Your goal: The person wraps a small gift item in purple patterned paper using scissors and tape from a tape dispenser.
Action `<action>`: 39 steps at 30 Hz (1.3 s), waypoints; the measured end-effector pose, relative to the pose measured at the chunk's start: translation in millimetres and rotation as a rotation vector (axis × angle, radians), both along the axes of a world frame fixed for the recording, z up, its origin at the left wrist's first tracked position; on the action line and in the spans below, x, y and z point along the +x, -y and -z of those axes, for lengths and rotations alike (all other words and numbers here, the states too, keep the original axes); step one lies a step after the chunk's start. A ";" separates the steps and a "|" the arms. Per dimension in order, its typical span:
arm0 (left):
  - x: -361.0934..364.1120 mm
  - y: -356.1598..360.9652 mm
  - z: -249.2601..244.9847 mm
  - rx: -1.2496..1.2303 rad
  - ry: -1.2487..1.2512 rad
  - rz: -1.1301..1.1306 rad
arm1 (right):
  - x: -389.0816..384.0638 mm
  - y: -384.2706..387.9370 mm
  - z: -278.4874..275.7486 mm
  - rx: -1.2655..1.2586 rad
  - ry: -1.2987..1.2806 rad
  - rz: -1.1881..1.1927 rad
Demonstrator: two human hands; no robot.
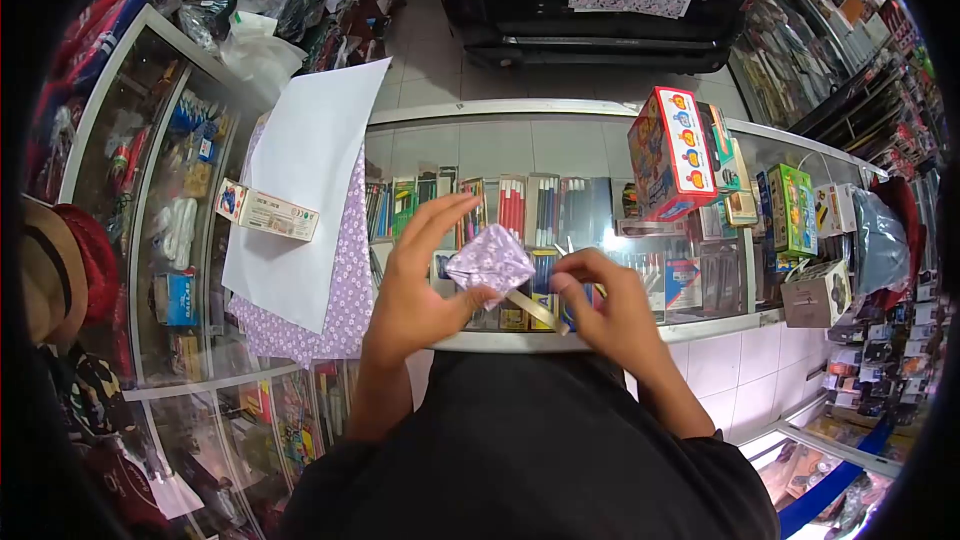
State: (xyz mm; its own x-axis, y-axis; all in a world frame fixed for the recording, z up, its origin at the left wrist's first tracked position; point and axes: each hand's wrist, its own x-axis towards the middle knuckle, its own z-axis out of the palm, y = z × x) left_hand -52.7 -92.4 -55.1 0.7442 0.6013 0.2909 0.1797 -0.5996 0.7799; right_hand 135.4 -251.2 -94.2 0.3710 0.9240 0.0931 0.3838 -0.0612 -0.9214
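A small diamond-shaped piece wrapped in purple floral paper is held over the glass counter. My left hand grips its lower left edge, with the thumb on the paper and the fingers raised. From under its lower right side runs a pale gold ribbon strip. Just right of the strip is my right hand, thumb and index finger curled close together near a pair of scissors whose blades show faintly. Whatever lies between those fingers is too small to make out.
White sheets and purple floral paper lie at the left, under a small box. A red toy box stands at the right on the glass counter. A black car is beyond.
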 end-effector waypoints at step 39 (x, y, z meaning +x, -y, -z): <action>-5.3 66.3 54.0 -0.437 -0.042 -0.262 | 6.7 17.9 35.7 -0.326 0.578 0.118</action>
State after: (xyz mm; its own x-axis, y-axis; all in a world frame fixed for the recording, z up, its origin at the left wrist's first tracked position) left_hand -58.0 -158.8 -109.1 0.5575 0.8283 -0.0560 0.3167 -0.1498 0.9366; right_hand 142.0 -269.1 -130.0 0.4452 0.8949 0.0299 0.7836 -0.3732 -0.4966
